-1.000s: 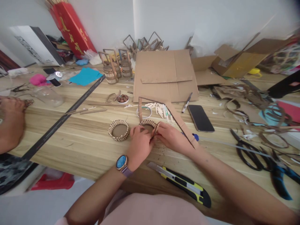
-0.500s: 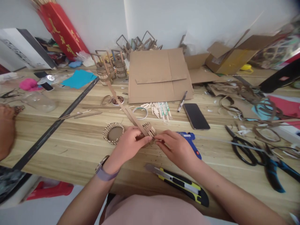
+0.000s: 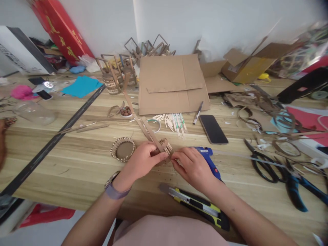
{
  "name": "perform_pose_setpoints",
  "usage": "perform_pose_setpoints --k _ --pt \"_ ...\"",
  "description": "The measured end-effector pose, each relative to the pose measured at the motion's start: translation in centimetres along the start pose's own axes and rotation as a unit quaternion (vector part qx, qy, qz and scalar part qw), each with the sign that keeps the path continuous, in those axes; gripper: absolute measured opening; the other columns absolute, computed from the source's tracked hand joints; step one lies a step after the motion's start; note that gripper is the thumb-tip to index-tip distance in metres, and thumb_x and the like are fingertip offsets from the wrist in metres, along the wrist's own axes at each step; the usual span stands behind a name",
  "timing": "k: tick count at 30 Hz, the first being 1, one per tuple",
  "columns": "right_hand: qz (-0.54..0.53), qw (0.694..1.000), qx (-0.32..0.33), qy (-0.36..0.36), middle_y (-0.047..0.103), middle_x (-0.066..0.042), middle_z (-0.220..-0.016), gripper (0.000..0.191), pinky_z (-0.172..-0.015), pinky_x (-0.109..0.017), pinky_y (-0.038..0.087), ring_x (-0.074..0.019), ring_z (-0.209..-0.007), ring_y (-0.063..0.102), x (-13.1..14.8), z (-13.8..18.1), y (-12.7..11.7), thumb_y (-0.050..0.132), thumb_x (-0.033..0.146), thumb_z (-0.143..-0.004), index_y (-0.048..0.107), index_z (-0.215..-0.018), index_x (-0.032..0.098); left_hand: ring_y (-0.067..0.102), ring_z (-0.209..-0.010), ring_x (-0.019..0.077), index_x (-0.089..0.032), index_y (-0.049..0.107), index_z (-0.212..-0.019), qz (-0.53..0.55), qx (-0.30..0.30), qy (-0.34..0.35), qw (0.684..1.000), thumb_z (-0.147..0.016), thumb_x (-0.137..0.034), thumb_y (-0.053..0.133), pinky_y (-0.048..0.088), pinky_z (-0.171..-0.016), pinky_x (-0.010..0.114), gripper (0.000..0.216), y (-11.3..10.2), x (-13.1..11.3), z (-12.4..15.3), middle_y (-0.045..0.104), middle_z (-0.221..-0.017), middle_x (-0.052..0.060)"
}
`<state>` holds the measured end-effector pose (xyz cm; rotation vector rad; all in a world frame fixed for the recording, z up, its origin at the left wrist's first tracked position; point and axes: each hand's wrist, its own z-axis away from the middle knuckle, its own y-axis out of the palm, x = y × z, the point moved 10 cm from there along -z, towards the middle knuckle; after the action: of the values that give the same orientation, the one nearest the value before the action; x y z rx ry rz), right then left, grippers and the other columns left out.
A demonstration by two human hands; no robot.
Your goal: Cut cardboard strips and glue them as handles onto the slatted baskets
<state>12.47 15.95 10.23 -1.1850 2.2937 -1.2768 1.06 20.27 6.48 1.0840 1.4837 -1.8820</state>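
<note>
Between my hands is a small basket (image 3: 166,147) made of cardboard strips and thin light sticks. My left hand (image 3: 143,158) is closed round its left side, thumb pressed on the front. Long cardboard strips (image 3: 147,131) run from it up and away to the left. The fingertips of my right hand (image 3: 191,165) pinch the basket's right edge. A round stick-walled tray with a cardboard base (image 3: 123,149) sits on the table left of my left hand. Beyond my right hand lies a blue glue gun (image 3: 210,159), partly hidden by it.
A yellow-black utility knife (image 3: 196,205) lies before me. To the right are scissors (image 3: 268,167), pliers (image 3: 297,191) and a phone (image 3: 213,129). Cardboard sheets (image 3: 174,82), finished small baskets (image 3: 111,80) and loose sticks (image 3: 169,121) lie ahead. Another person's hand (image 3: 2,143) shows at far left.
The view has shifted slightly, and the other person's hand has moved mostly out at the left edge. Both my hands keep hold of the basket, which has turned little if at all.
</note>
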Motion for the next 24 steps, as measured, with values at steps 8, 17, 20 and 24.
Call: perform_pose_setpoints --k 8,17,20,24 --pt "0.007 1.000 0.012 0.018 0.057 -0.004 -0.071 0.017 -0.061 -0.031 0.043 -0.0189 -0.065 0.052 -1.4 0.4 0.6 0.045 0.008 -0.088 0.049 -0.078 0.020 0.064 -0.101 0.0269 -0.020 0.076 -0.090 0.004 -0.004 -0.021 1.000 -0.085 -0.044 0.061 0.050 -0.081 0.033 0.028 -0.6 0.9 -0.3 0.073 -0.110 0.006" --pt "0.012 0.998 0.022 0.066 0.056 -0.003 -0.070 0.022 -0.060 -0.030 0.044 -0.0191 -0.063 0.054 -3.7 1.5 -0.1 0.037 0.014 -0.096 0.048 -0.080 0.022 0.058 -0.116 0.0277 -0.023 0.077 -0.099 -0.043 -0.025 0.028 0.998 -0.087 -0.030 0.063 0.045 -0.099 0.040 0.019 -0.8 0.2 -0.7 0.072 -0.117 0.006" --pt "0.034 0.995 0.023 0.090 0.055 -0.002 -0.065 0.028 -0.059 -0.031 0.041 -0.0190 -0.060 0.053 -4.8 2.1 -1.8 0.035 0.019 -0.099 0.049 -0.075 0.023 0.058 -0.115 0.0275 -0.024 0.077 -0.099 -0.071 -0.029 0.044 0.996 -0.087 -0.028 0.064 0.043 -0.099 0.041 0.017 -0.5 0.1 -0.8 0.074 -0.111 0.005" --pt "0.093 0.985 0.035 0.142 0.047 0.001 -0.051 0.041 -0.053 -0.030 0.034 -0.0174 -0.050 0.047 -7.6 4.1 -4.4 0.035 0.031 -0.101 0.040 -0.060 0.025 0.057 -0.109 0.0285 -0.023 0.077 -0.089 -0.141 -0.034 0.068 0.987 -0.087 -0.026 0.067 0.041 -0.098 0.045 0.010 0.4 -0.4 -0.9 0.075 -0.101 0.004"
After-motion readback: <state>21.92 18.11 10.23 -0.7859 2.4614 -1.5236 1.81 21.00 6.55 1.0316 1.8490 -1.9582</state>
